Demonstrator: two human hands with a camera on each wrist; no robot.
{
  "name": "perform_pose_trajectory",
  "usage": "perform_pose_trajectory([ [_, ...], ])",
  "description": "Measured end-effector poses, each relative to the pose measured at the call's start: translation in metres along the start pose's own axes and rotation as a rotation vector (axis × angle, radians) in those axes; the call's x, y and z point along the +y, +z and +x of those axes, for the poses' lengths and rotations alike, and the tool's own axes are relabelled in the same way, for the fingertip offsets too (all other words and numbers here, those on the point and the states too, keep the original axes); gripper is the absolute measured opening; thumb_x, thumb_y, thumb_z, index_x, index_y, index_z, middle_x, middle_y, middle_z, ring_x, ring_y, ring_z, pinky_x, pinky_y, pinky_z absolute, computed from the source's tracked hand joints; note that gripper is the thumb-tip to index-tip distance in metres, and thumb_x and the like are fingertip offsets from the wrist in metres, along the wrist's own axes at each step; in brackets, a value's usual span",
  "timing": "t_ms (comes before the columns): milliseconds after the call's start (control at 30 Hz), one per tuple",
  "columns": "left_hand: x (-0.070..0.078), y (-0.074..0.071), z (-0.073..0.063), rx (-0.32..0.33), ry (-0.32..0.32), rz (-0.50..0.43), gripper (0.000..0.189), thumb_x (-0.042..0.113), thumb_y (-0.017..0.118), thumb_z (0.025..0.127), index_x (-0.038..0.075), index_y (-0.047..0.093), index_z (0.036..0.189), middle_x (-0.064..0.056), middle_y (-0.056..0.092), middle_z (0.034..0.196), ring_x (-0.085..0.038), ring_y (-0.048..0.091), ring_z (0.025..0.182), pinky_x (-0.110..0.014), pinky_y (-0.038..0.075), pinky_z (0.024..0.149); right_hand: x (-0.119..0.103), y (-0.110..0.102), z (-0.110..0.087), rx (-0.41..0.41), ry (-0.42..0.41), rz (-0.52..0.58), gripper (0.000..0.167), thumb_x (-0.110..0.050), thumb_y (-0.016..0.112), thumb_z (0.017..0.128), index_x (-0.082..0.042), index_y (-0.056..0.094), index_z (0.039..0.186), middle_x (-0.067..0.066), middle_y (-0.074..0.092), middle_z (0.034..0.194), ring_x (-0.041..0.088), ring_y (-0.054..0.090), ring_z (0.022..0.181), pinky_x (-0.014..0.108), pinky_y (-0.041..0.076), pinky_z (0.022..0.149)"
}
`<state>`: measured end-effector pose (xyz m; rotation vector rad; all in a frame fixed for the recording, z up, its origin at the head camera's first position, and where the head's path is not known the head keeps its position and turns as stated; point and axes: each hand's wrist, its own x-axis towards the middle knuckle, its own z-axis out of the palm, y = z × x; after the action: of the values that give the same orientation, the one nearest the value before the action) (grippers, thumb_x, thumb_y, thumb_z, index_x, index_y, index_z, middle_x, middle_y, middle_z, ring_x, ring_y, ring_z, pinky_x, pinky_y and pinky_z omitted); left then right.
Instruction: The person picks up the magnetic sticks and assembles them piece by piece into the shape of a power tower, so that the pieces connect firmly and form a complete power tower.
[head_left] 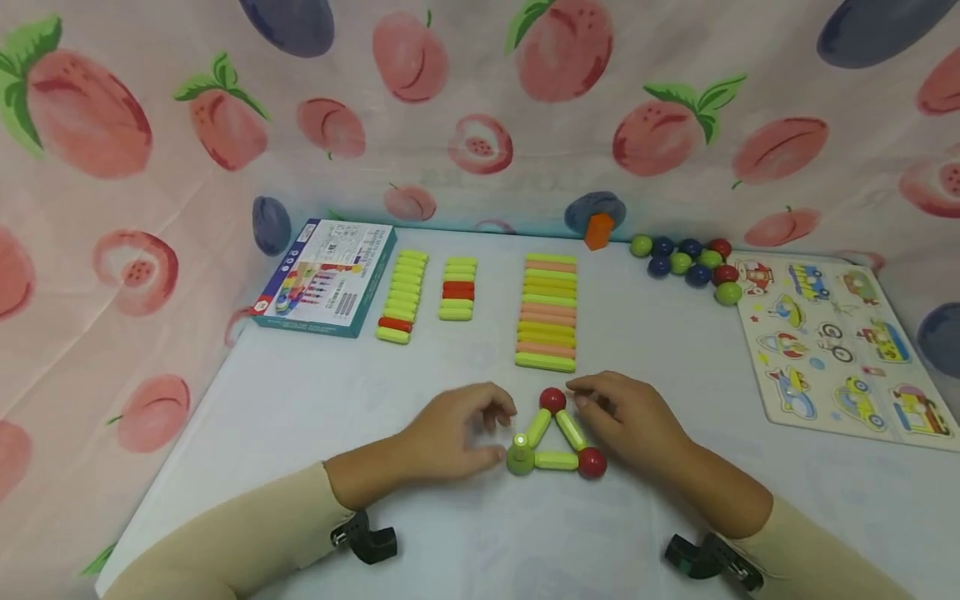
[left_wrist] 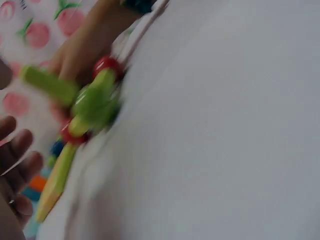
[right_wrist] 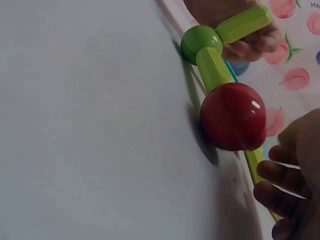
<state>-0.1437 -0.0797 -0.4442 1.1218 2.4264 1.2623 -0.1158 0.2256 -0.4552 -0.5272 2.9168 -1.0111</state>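
Observation:
On the white table lies a triangle of three light-green sticks (head_left: pixel 556 461) joined by balls at its corners. A red ball (head_left: pixel 552 400) forms the far corner, another red ball (head_left: pixel 592 463) the right one, and a green ball (head_left: pixel 520 460) the left one. From the green ball a light-green stick (right_wrist: pixel 245 24) stands upright. My left hand (head_left: pixel 453 433) hovers left of the green ball with fingers loosely bent and nothing held. My right hand (head_left: pixel 633 417) is beside the triangle's right side, index fingertip near the far red ball, fingers relaxed around nothing.
Beyond the triangle lies a row of long sticks (head_left: pixel 547 312), with two rows of short sticks (head_left: pixel 457 289) to its left. A toy box (head_left: pixel 330 275) lies at the back left. Loose balls (head_left: pixel 680 263), an orange piece (head_left: pixel 598 232) and a picture board (head_left: pixel 832 342) occupy the back right.

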Motion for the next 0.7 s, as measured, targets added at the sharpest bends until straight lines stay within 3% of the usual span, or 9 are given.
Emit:
perform_pose_trajectory([
  [100,-0.015,-0.032,0.013,0.123,-0.067,0.161,0.033,0.018,0.075,0.095,0.011,0.068,0.126,-0.003,0.070,0.117,-0.017,0.062,0.104,-0.039,0.056,0.091,-0.004,-0.006,-0.017,-0.019,-0.004,-0.027,0.019,-0.029,0.079,0.097,-0.022,0.077,0.115,-0.017,0.067,0.097,0.005,0.057,0.082,0.028,0.052,0.071],
  [167,-0.030,-0.054,0.026,0.165,-0.156,0.336,0.035,0.024,0.074,0.099,0.014,0.069,0.132,-0.003,0.070,0.122,-0.020,0.061,0.110,-0.041,0.055,0.095,-0.008,-0.006,-0.029,-0.042,-0.015,-0.087,0.023,-0.039,0.084,0.092,-0.026,0.075,0.109,-0.021,0.063,0.093,0.001,0.054,0.078,0.025,0.050,0.067],
  [233,-0.045,-0.069,0.038,0.144,-0.238,0.517,0.039,0.029,0.074,0.101,0.017,0.069,0.138,-0.003,0.068,0.127,-0.022,0.060,0.116,-0.042,0.053,0.100,-0.012,-0.005,-0.039,-0.057,-0.029,-0.160,0.029,-0.043,0.088,0.086,-0.028,0.072,0.106,-0.023,0.060,0.090,-0.002,0.051,0.073,0.022,0.048,0.064],
  [333,-0.065,-0.080,0.053,0.071,-0.297,0.689,0.043,0.029,0.073,0.102,0.018,0.067,0.144,-0.005,0.067,0.130,-0.026,0.059,0.120,-0.044,0.050,0.105,-0.017,-0.001,-0.046,-0.059,-0.050,-0.202,0.035,-0.043,0.090,0.084,-0.027,0.072,0.108,-0.023,0.058,0.088,-0.003,0.047,0.070,0.021,0.045,0.060],
  [467,-0.080,-0.081,0.063,0.016,-0.320,0.760,0.043,0.029,0.075,0.101,0.018,0.069,0.142,-0.006,0.066,0.127,-0.026,0.058,0.114,-0.042,0.050,0.102,-0.019,0.002,-0.045,-0.056,-0.055,-0.183,0.036,-0.038,0.092,0.084,-0.027,0.073,0.113,-0.023,0.061,0.094,-0.002,0.047,0.072,0.020,0.045,0.061],
  [700,-0.082,-0.074,0.068,0.053,-0.297,0.789,0.028,0.028,0.080,0.097,0.019,0.073,0.123,-0.001,0.063,0.115,-0.023,0.054,0.105,-0.039,0.048,0.094,-0.014,-0.001,-0.035,-0.067,-0.094,-0.179,0.036,-0.036,0.091,0.085,-0.029,0.074,0.116,-0.022,0.062,0.098,0.000,0.050,0.075,0.020,0.047,0.062],
])
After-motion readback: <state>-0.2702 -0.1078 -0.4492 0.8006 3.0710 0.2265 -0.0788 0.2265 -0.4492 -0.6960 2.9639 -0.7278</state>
